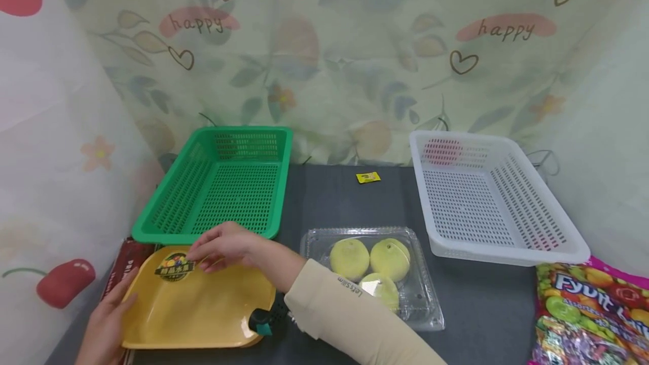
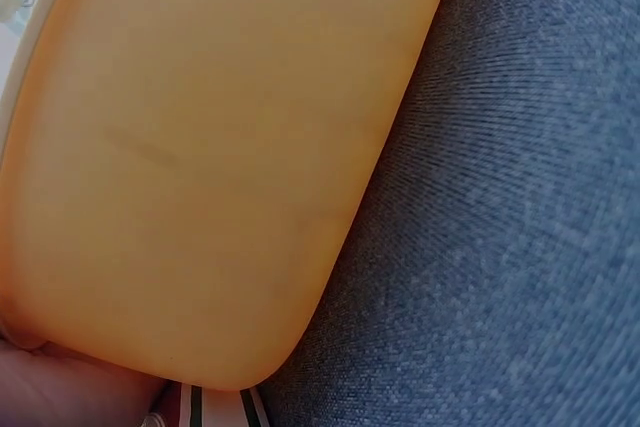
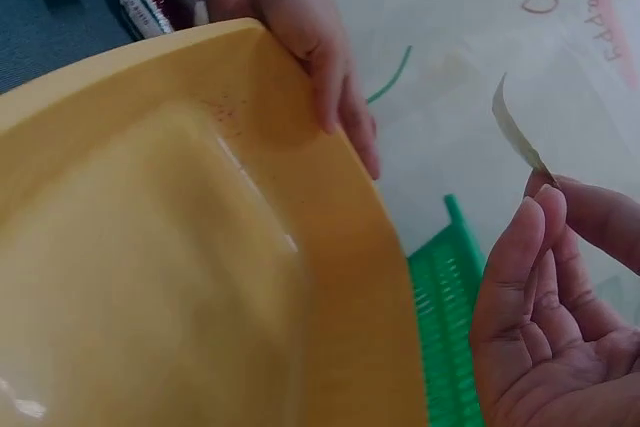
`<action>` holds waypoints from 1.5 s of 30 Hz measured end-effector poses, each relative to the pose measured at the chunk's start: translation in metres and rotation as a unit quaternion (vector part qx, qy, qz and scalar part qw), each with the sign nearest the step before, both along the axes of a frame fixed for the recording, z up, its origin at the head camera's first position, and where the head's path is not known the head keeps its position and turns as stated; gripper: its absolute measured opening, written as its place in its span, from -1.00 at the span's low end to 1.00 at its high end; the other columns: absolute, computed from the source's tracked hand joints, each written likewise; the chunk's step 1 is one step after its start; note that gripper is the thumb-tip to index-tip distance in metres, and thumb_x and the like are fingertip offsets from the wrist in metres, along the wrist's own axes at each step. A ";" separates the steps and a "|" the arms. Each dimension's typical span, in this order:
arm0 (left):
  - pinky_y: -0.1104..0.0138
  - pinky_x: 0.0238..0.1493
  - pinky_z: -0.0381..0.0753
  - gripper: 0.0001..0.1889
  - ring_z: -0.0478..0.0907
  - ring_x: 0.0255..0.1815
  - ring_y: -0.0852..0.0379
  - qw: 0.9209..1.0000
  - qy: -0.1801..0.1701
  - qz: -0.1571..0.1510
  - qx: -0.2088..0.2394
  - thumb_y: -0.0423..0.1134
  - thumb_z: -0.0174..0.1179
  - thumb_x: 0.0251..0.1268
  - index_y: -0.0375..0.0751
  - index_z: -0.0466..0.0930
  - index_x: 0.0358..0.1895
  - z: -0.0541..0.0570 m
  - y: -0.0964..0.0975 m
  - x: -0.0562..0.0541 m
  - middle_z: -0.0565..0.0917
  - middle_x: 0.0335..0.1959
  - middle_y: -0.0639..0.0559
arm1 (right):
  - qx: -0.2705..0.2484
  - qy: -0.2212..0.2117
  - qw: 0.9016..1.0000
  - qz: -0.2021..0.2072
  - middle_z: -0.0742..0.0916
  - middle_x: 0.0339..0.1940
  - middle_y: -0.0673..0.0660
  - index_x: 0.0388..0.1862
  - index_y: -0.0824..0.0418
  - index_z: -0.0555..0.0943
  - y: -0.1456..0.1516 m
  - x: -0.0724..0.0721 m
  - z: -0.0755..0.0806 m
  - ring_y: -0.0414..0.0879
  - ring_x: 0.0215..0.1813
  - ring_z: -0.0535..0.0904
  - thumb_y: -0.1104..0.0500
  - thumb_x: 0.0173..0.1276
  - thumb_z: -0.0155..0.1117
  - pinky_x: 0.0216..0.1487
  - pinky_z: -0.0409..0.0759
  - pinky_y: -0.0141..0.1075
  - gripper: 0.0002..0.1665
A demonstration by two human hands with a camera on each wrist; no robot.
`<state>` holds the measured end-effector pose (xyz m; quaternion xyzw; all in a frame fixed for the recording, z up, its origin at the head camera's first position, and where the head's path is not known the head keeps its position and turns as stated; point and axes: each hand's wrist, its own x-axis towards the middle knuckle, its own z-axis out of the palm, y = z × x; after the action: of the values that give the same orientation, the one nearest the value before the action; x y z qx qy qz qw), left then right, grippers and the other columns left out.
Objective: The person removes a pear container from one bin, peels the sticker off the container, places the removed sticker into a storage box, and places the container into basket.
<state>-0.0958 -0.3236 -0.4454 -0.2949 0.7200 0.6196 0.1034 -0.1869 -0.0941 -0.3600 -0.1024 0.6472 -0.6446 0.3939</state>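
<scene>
My left hand (image 1: 109,317) grips the left edge of a yellow plastic tray (image 1: 203,314), its thumb over the rim. The tray is tilted, and its outer underside (image 2: 210,147) fills much of the left wrist view. Above the tray's far left corner, my right hand (image 1: 230,246) pinches a fruit-printed sticker (image 1: 174,267) between thumb and fingertips. In the right wrist view the sticker (image 3: 518,137) appears edge-on as a thin curved strip, apart from the tray. Reddish specks mark the tray's inner corner in that view.
A green basket (image 1: 286,185) stands behind the tray. Right of centre lies a clear clamshell (image 1: 423,297) with three yellow-green fruits, and a white basket (image 1: 423,196) beyond. Also present are a small yellow packet (image 1: 368,177), a candy bag (image 1: 593,314) and a dark red package (image 1: 121,266).
</scene>
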 end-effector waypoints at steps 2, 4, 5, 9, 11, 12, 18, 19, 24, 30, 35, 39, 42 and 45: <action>0.51 -0.20 0.61 -0.47 -0.09 0.49 -0.06 1.000 0.001 0.001 0.000 -0.09 -0.38 0.52 0.22 -0.25 0.47 -0.001 0.000 0.000 -0.31 0.53 0.09 | 0.006 0.000 1.000 -0.003 0.68 -0.55 0.06 -0.32 0.32 0.68 -0.003 0.001 -0.007 -0.18 -0.57 0.56 0.34 0.21 0.27 -0.13 0.67 -0.11 -0.91; 0.50 -0.21 0.62 -0.46 -0.06 0.48 -0.06 1.000 -0.001 0.000 -0.004 -0.08 -0.38 0.51 0.21 -0.25 0.48 -0.001 -0.001 0.000 -0.29 0.53 0.06 | 0.011 0.002 1.000 -0.005 0.69 -0.54 0.06 -0.32 0.32 0.68 -0.005 0.002 -0.012 -0.18 -0.58 0.55 0.34 0.21 0.27 -0.08 0.66 -0.09 -0.91; 0.50 -0.21 0.61 -0.46 -0.06 0.47 -0.07 1.000 0.002 -0.002 -0.003 -0.07 -0.38 0.51 0.21 -0.26 0.48 -0.001 -0.002 0.001 -0.29 0.53 0.05 | 0.013 0.005 1.000 -0.005 0.69 -0.54 0.07 -0.32 0.32 0.68 -0.006 0.003 -0.014 -0.18 -0.58 0.55 0.34 0.21 0.26 -0.11 0.67 -0.10 -0.91; 0.50 -0.22 0.62 -0.46 -0.03 0.46 -0.07 1.000 0.003 -0.004 -0.007 -0.06 -0.39 0.51 0.19 -0.26 0.48 0.000 -0.002 0.001 -0.27 0.53 0.01 | 0.029 0.020 0.999 0.001 0.69 -0.56 0.10 -0.35 0.35 0.67 -0.012 0.009 -0.020 -0.17 -0.60 0.54 0.34 0.21 0.26 -0.18 0.68 -0.11 -0.92; 0.49 -0.22 0.62 -0.47 -0.05 0.48 -0.08 1.000 0.006 -0.003 -0.008 -0.04 -0.40 0.51 0.20 -0.25 0.48 0.000 -0.001 0.001 -0.28 0.53 0.02 | 0.040 0.023 0.999 -0.001 0.68 -0.57 0.12 -0.39 0.35 0.66 -0.015 0.013 -0.023 -0.16 -0.61 0.53 0.35 0.21 0.26 -0.21 0.69 -0.11 -0.94; 0.50 -0.24 0.62 -0.47 -0.05 0.48 -0.09 1.000 0.005 0.000 -0.012 -0.03 -0.40 0.51 0.21 -0.24 0.48 0.000 -0.001 0.001 -0.27 0.54 0.03 | 0.045 0.024 0.999 -0.003 0.68 -0.57 0.12 -0.41 0.34 0.65 -0.016 0.014 -0.024 -0.16 -0.62 0.52 0.36 0.21 0.26 -0.22 0.69 -0.11 -0.95; 0.68 -0.32 0.48 -0.47 -0.07 0.48 -0.05 1.000 0.016 0.000 -0.027 0.02 -0.39 0.50 0.26 -0.21 0.47 -0.001 -0.001 0.002 -0.28 0.54 0.07 | 0.067 0.050 0.996 -0.025 0.69 -0.58 0.17 -0.42 0.39 0.65 -0.025 0.018 -0.029 -0.17 -0.66 0.48 0.41 0.18 0.26 -0.26 0.69 -0.11 -0.96; 0.70 -0.32 0.46 -0.48 -0.07 0.48 -0.04 0.999 0.017 0.001 -0.030 0.01 -0.39 0.50 0.26 -0.20 0.47 -0.001 -0.001 0.003 -0.28 0.54 0.08 | 0.072 0.058 0.995 -0.024 0.70 -0.57 0.20 -0.42 0.41 0.65 -0.026 0.018 -0.030 -0.18 -0.67 0.47 0.42 0.17 0.26 -0.27 0.69 -0.11 -0.96; 0.70 -0.32 0.46 -0.48 -0.07 0.48 -0.02 0.999 0.019 0.005 -0.026 0.01 -0.39 0.50 0.26 -0.19 0.47 -0.002 -0.001 0.003 -0.28 0.54 0.09 | 0.111 0.085 0.990 -0.020 0.68 -0.63 0.21 -0.47 0.43 0.63 -0.033 0.023 -0.036 -0.17 -0.68 0.46 0.44 0.14 0.27 -0.48 0.68 -0.22 -0.96; 0.68 -0.36 0.47 -0.48 -0.04 0.46 -0.04 0.999 0.009 0.010 -0.032 0.01 -0.39 0.50 0.24 -0.18 0.47 -0.001 -0.001 0.001 -0.26 0.54 0.06 | 0.139 0.093 0.986 -0.023 0.60 -0.71 0.14 -0.49 0.46 0.61 -0.034 0.024 -0.039 -0.15 -0.68 0.45 0.45 0.14 0.26 -0.50 0.67 -0.22 -0.95; 0.68 -0.37 0.47 -0.47 -0.03 0.45 -0.04 0.999 0.009 0.011 -0.034 0.00 -0.38 0.50 0.22 -0.18 0.47 -0.001 -0.001 0.001 -0.25 0.54 0.04 | 0.155 0.096 0.983 -0.025 0.66 -0.66 0.20 -0.51 0.46 0.62 -0.035 0.023 -0.040 -0.10 -0.67 0.49 0.44 0.12 0.29 -0.44 0.69 -0.19 -0.94; 0.67 -0.38 0.48 -0.47 -0.01 0.43 -0.04 0.999 0.004 0.012 -0.034 -0.01 -0.38 0.50 0.21 -0.19 0.48 0.000 -0.001 0.002 -0.24 0.54 0.04 | 0.160 0.098 0.982 -0.026 0.67 -0.65 0.20 -0.54 0.44 0.62 -0.036 0.023 -0.040 -0.05 -0.65 0.54 0.44 0.10 0.31 -0.48 0.68 -0.20 -0.93; 0.68 -0.38 0.48 -0.47 0.00 0.42 -0.04 0.999 0.000 0.012 -0.033 -0.02 -0.37 0.51 0.19 -0.19 0.48 0.001 0.000 0.001 -0.22 0.54 0.04 | 0.160 0.101 0.982 -0.027 0.66 -0.68 0.21 -0.56 0.45 0.62 -0.035 0.024 -0.039 -0.07 -0.66 0.53 0.47 0.08 0.30 -0.49 0.68 -0.21 -0.93; 0.66 -0.39 0.48 -0.46 0.02 0.40 -0.05 1.000 -0.004 0.011 -0.027 -0.01 -0.36 0.51 0.18 -0.20 0.48 0.001 0.000 -0.001 -0.20 0.54 0.01 | 0.170 0.111 0.979 -0.025 0.62 -0.73 0.18 -0.59 0.46 0.61 -0.034 0.025 -0.038 -0.12 -0.69 0.49 0.49 0.06 0.30 -0.50 0.67 -0.25 -0.92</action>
<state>-0.0964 -0.3233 -0.4441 -0.3083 0.7328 0.5997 0.0914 -0.1614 -0.1284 -0.3979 -0.0888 0.7891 -0.5196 0.3154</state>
